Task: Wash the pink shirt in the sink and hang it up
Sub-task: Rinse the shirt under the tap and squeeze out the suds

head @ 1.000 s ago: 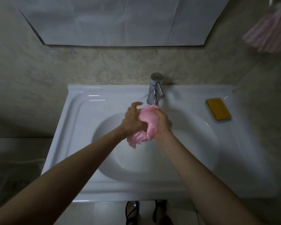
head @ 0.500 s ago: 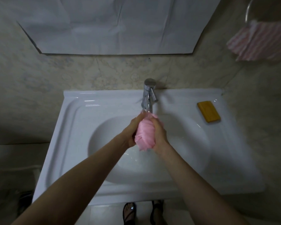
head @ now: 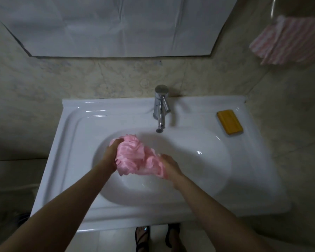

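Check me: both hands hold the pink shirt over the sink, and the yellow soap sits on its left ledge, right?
Not quite. The head view shows the soap on the right ledge of the sink, not the left. The left hand and right hand do hold the shirt over it.

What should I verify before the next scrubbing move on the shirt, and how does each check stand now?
1. Left hand grips shirt: ok.
2. Right hand grips the shirt's other end: ok.
3. Shirt bunched over the sink bowl, not on its rim: ok.
4. Tap running: cannot tell.
5. Soap on the sink's right ledge, apart from both hands: ok.
6. Shirt lathered: cannot tell.
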